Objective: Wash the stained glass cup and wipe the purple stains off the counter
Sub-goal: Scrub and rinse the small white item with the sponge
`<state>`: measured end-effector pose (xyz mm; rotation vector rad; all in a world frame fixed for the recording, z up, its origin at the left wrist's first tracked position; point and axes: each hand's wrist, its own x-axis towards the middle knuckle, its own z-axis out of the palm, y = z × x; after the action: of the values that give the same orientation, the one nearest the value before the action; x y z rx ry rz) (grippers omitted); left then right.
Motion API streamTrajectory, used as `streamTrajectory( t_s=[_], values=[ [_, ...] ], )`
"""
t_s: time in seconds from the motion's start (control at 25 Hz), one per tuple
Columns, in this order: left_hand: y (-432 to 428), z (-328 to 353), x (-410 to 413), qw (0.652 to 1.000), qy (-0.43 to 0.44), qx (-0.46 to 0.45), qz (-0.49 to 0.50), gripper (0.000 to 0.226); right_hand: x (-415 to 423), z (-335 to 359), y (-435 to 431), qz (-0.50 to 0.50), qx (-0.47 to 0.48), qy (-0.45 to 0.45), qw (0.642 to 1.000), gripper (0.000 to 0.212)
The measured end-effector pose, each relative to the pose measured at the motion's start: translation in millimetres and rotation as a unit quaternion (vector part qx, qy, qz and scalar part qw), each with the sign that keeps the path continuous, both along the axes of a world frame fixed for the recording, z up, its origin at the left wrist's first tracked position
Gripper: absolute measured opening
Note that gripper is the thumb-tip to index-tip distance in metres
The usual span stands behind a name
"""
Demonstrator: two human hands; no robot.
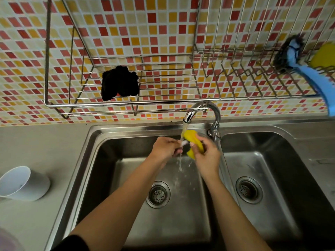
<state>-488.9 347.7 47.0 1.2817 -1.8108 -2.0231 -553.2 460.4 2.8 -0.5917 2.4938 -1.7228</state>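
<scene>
**Both hands working under the running tap**

Nearest me, the two forearms are reaching forward over the left basin of the steel sink [94,160], with a dark sleeve [72,243] showing on the left arm. Under them the basin's drain strainer [158,194] is lying in view, and a second drain [249,190] is sitting in the right basin. Off to the left, a white cup [23,183] is lying on its side on the grey counter [45,145], apart from the sink.

Farther in, I am watching the left hand [165,149] curling its fingers round the glass cup [184,143]. The hands are hiding most of it, and only a clear glint is showing between them. The right hand [206,156] is gripping a folded yellow sponge [194,142] against the cup, thumb laid across it. Both are being held above the basin, in the water [183,131] pouring from the chrome faucet [201,113].

Beyond, a wire rack [126,105] is hanging on the red and yellow tiled wall [154,24]. It is carrying a black cloth [119,83] on the left, and a blue brush [308,73] and a blurred yellow thing [324,55] on the far right.
</scene>
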Motion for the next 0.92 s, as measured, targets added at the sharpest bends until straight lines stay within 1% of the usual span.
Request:
streamTrajectory(
  t_s=[0.04, 0.08, 0.16, 0.2, 0.24, 0.32, 0.4, 0.52, 0.6, 0.76, 0.84, 0.92],
  values=[
    [1, 0, 0, 1.0, 0.0, -0.027, -0.011, 0.012, 0, 1, -1, -0.028, -0.019, -0.026, 0.999, 0.031],
    [1, 0, 0, 0.996, -0.009, -0.09, -0.026, 0.012, 0, 0, -1, -0.035, -0.023, -0.044, 0.998, 0.031],
    [1, 2, 0, 0.965, -0.032, -0.253, -0.063, 0.006, 7, -6, -2, 0.009, 0.007, -0.048, 0.999, 0.03],
    [2, 3, 0, 0.95, -0.032, -0.303, -0.07, 0.005, 10, -10, -2, 0.018, 0.009, -0.062, 0.998, 0.031],
    [4, 4, 0, 0.943, -0.028, -0.323, -0.071, 0.005, 14, -12, -3, 0.007, -0.005, -0.088, 0.996, 0.031],
    [9, 8, -3, 0.942, -0.014, -0.332, -0.055, 0.004, 21, -17, -4, -0.027, -0.037, -0.124, 0.991, 0.033],
    [14, 11, -8, 0.937, 0.006, -0.345, -0.054, 0.008, 27, -21, -4, -0.047, -0.05, -0.133, 0.989, 0.034],
    [14, 14, -14, 0.928, -0.018, -0.365, -0.069, 0.013, 33, -18, -6, -0.07, -0.09, -0.144, 0.983, 0.036],
    [8, 14, -15, 0.922, -0.036, -0.38, -0.068, 0.014, 34, -14, -8, -0.07, -0.104, -0.142, 0.982, 0.036],
    [-1, 19, -12, 0.907, -0.015, -0.414, -0.074, 0.018, 28, -6, -13, -0.058, -0.134, -0.133, 0.98, 0.034],
    [-6, 21, -9, 0.91, -0.005, -0.405, -0.084, 0.014, 24, -5, -14, -0.062, -0.143, -0.12, 0.98, 0.033],
    [-8, 21, -8, 0.924, 0.0, -0.373, -0.087, 0.012, 21, -4, -15, -0.064, -0.146, -0.104, 0.982, 0.032]
  ],
)
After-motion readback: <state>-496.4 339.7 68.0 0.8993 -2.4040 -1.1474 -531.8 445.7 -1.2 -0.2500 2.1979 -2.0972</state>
